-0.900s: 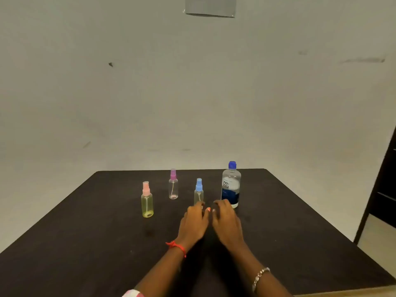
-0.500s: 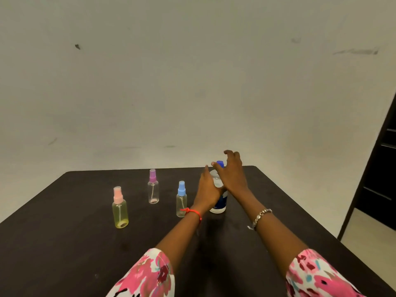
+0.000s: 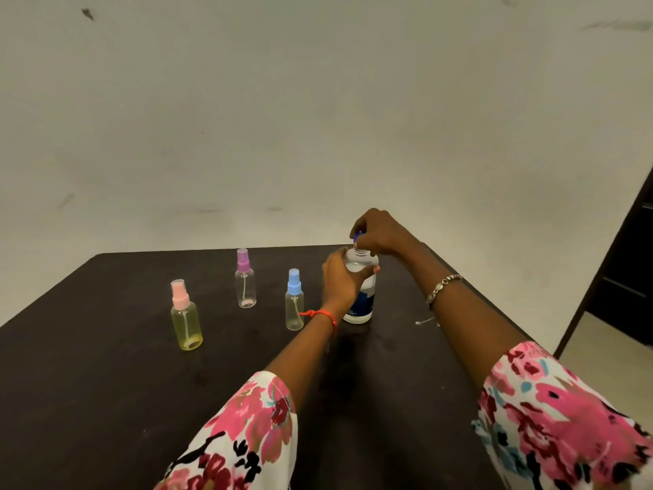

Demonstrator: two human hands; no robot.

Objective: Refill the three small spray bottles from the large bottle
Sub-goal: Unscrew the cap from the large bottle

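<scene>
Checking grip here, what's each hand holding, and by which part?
Left hand wraps the large bottle at its shoulder; right hand pinches its blue cap.

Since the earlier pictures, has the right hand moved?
Yes. The right hand has risen from the table in front of the large bottle to its blue cap, which it now pinches from above.

Left hand (image 3: 340, 281) curled in a grip, right hand (image 3: 380, 230) pinching above it
</scene>
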